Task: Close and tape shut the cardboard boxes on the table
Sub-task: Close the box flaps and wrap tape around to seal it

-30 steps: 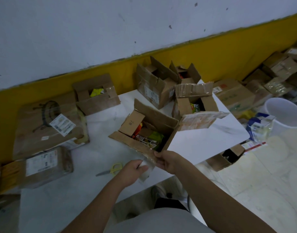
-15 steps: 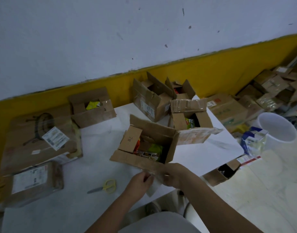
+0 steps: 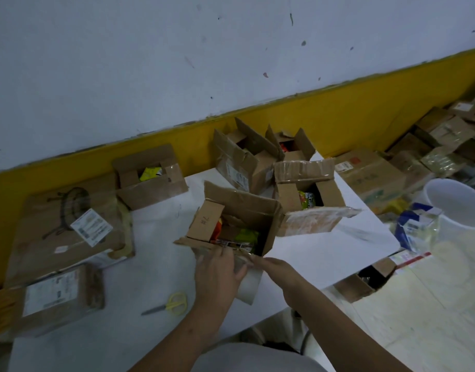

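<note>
Box (image 3: 247,208): brown cardboard, matt, creased. Flap (image 3: 311,224): glossy tape film. Table (image 3: 155,237): white, smooth, matt. Scissors (image 3: 171,304): yellow plastic handles, metal blades.

A packing room: opened parcel boxes (image 3: 236,218) crowd a white table (image 3: 123,264), more heaped on the floor (image 3: 432,146).
</note>
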The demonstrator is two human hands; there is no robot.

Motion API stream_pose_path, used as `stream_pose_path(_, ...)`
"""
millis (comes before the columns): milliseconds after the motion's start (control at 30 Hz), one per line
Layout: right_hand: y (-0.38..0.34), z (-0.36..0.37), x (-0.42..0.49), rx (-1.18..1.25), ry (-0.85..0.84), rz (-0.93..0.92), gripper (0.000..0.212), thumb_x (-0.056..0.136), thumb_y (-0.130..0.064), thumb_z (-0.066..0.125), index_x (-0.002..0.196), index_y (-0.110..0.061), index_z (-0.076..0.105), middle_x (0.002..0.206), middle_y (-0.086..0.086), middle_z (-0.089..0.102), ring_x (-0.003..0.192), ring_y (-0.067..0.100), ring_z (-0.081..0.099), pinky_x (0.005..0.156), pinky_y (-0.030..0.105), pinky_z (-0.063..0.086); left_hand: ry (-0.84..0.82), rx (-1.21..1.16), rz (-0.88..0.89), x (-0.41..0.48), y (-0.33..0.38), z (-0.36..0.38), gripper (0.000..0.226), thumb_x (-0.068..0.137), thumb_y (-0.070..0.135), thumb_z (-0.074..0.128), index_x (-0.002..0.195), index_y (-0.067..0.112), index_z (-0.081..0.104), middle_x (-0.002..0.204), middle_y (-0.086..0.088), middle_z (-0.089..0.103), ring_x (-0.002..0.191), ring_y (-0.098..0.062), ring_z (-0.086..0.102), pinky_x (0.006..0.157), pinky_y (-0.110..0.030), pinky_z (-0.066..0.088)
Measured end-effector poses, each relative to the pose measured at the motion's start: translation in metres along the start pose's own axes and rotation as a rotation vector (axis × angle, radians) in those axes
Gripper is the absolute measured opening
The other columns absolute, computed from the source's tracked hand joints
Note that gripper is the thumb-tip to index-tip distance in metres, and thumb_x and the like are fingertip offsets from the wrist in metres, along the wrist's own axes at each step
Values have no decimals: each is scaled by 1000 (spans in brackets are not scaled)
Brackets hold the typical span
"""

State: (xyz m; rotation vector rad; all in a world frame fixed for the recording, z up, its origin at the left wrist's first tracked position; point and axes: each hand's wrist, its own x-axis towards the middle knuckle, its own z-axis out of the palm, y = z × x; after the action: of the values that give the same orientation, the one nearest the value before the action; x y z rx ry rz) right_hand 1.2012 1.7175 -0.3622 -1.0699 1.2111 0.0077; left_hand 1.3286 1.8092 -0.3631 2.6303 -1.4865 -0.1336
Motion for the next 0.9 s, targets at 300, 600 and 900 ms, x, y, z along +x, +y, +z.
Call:
stream_pose_path(300, 17, -21, 19, 111, -56, -120, 68, 74, -61, 74, 123, -16, 61, 118, 0, 67, 110, 17, 63, 99, 37, 52, -560, -139, 498, 77, 14, -3, 31, 100, 41, 43, 130, 40, 53, 113, 4, 55, 100, -16, 57, 77, -29, 43)
stream_pose_path(600, 13, -22, 23, -77, 97, -139, 49, 94, -60, 49, 111, -16, 64, 107, 2, 65, 96, 17, 62, 83, 27, 51, -859, -383, 290, 115, 29, -6, 24, 93, 49, 54, 81, 31, 65, 87, 3, 64, 84, -14, 60, 74, -32, 46)
stream_pose_path(900, 37, -14, 32, 2, 20, -98, 52, 94, -56, 50, 108, -7, 64, 86, 9, 75, 72, 19, 72, 69, 29, 59, -879, -350, 309, 125, 40, 7, 36, 95, 47, 57, 78, 17, 67, 69, 1, 55, 66, -14, 53, 68, -31, 43)
